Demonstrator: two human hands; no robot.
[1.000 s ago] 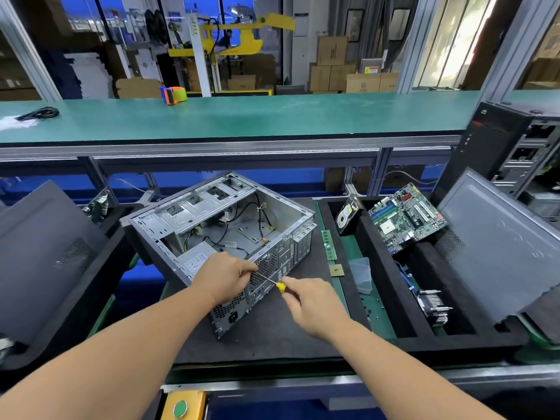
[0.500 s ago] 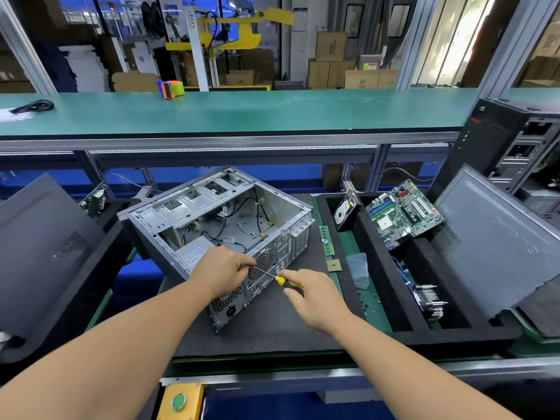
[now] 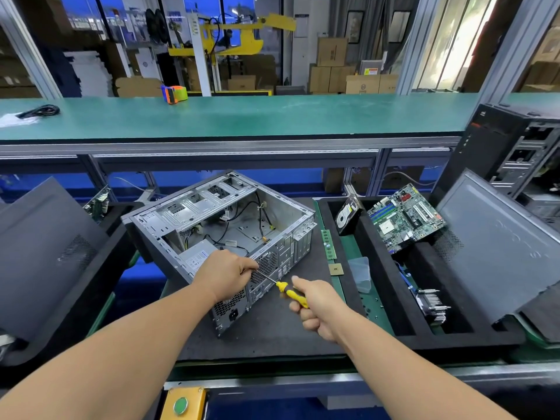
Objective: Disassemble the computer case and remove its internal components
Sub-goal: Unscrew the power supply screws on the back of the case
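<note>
An open computer case [image 3: 224,237] lies on its side on a dark mat [image 3: 272,328] at the middle of the bench, its side panel off and loose cables and a power supply [image 3: 197,257] visible inside. The left hand [image 3: 225,275] rests on the case's near rear edge, fingers curled over the perforated back panel. The right hand [image 3: 315,304] has its grip clenched around the yellow handle of a screwdriver [image 3: 288,291], whose thin shaft points toward the back panel beside the left fingers. To the right, a black foam tray [image 3: 378,268] holds a hard drive [image 3: 347,215], a motherboard [image 3: 406,218] and a heatsink [image 3: 433,304]. A memory stick [image 3: 328,244] lies just beside the case.
</note>
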